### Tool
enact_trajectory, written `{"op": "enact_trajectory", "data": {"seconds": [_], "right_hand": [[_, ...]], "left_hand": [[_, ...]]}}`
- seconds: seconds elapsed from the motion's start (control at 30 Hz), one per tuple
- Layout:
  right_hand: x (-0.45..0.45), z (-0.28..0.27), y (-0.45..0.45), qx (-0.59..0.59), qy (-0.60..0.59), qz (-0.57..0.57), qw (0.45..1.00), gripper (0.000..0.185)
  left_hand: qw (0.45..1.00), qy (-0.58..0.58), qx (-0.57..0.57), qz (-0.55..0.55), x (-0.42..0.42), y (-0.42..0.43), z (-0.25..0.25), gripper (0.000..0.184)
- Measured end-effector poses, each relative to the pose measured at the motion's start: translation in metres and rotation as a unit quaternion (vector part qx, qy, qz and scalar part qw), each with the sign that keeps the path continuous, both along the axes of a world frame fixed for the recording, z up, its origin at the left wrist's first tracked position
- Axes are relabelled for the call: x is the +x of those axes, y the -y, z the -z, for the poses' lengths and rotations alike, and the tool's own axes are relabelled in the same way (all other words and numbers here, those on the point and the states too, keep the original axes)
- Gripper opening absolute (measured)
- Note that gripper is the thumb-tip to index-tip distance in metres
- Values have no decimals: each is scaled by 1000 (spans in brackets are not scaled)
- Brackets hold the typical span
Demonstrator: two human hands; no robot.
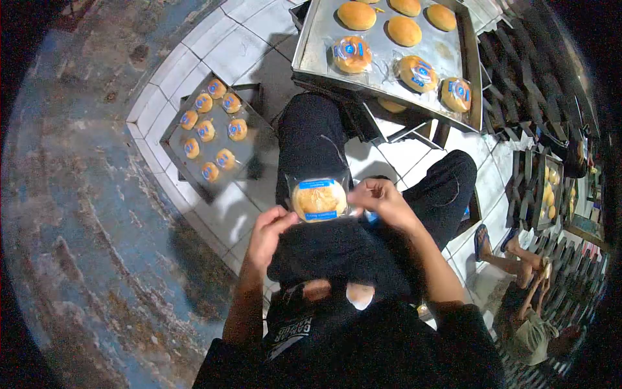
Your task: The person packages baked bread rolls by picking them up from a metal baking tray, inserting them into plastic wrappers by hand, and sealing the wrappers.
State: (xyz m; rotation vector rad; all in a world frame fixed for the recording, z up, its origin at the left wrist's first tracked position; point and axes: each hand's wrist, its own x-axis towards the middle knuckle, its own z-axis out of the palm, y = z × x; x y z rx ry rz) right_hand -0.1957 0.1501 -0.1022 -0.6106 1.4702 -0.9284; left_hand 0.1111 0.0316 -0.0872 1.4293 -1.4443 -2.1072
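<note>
White-tiled floor point(240, 48); hands point(265, 235) pinching clear, blue-printed plastic wrapper point(319, 216) around rounded golden bun point(319, 198).

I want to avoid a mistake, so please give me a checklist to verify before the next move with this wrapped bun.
1. Left hand holds wrapper: ok.
2. Right hand grips wrapper: cannot tell, blurred.
3. Bun inside wrapper: ok.
4. Wrapper fully sealed: cannot tell.
5. Buns in smaller tray wrapped: ok, as far as visible.
6. All buns in larger tray wrapped: not ok, some bare.
</note>
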Motion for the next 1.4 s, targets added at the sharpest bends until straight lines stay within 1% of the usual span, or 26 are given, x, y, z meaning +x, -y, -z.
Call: {"op": "enact_trajectory", "data": {"seconds": [0.03,0.07,0.1,0.17,0.23,0.3,0.33,0.37,0.43,0.57,0.63,0.7,0.77,0.8,0.87,0.9,0.93,0.97,1.03,1.1,1.13,1.17,1.23,1.3,1.37,1.4], "right_hand": [[-6,2,5,57,11,-7,998,28],[-11,2,9,38,-16,-12,999,41],[-10,-10,13,35,-17,-13,999,41],[-8,-42,20,-30,-30,-34,999,47],[-3,-66,20,8,8,-35,999,54],[4,-75,25,-7,95,-91,991,57],[9,-71,24,-9,124,-124,984,60],[15,-66,25,1,150,-142,979,63],[33,-61,22,-24,181,-120,976,65],[48,-62,15,-11,249,-56,967,65],[44,-59,14,0,306,-21,952,65],[26,-64,18,-5,341,14,940,65],[-7,-76,28,-63,237,88,965,69],[-27,-86,39,-106,201,150,962,72],[-96,-86,57,-198,-19,229,953,79],[-123,-102,73,-273,-149,256,915,74],[-158,-108,91,-334,-371,240,833,63],[-189,-111,102,-343,-408,247,809,55],[-248,-92,120,-327,-548,251,728,55],[-309,-57,125,-302,-611,130,720,54],[-351,-13,124,-240,-693,56,678,54],[-346,-19,120,-239,-693,58,677,54],[-309,-62,110,-216,-796,88,559,53],[-250,-108,99,-224,-752,146,603,39],[-186,-132,73,-144,-577,71,801,37],[-156,-124,60,-169,-548,-31,818,39]], "left_hand": [[1000,19,8,2,7,5,6,19],[999,38,15,3,11,8,12,21],[999,37,12,2,15,6,16,21],[994,-50,1,-100,30,-5,32,32],[979,-92,20,-183,46,-14,53,49],[986,-112,-4,-126,49,-8,69,34],[993,-98,-17,-66,33,-3,33,20],[994,-56,15,-95,10,-5,-2,13],[992,-63,-18,-105,-1,-12,-9,14],[983,-107,10,-147,-14,-19,-19,11],[918,-319,123,-200,-24,-15,-19,14],[917,-317,164,-176,-30,-8,-27,18],[925,-255,234,-157,-42,1,-27,18],[950,-212,187,-133,-46,2,-24,17],[961,-193,160,-113,-52,2,-20,16],[972,-165,131,-105,-52,1,-19,15],[972,-166,122,-110,-53,0,-18,15],[973,-169,121,-104,-52,-1,-17,15],[974,-174,104,-103,-51,-1,-16,16],[973,-179,104,-103,-52,-2,-16,17],[974,-173,101,-108,-51,-3,-16,17],[975,-166,98,-113,-50,-3,-16,17],[975,-163,96,-117,-48,-3,-17,17],[975,-155,97,-129,-48,-7,-18,16],[978,-148,79,-120,-49,-4,-21,18],[977,-138,87,-136,-51,-5,-24,19]]}}
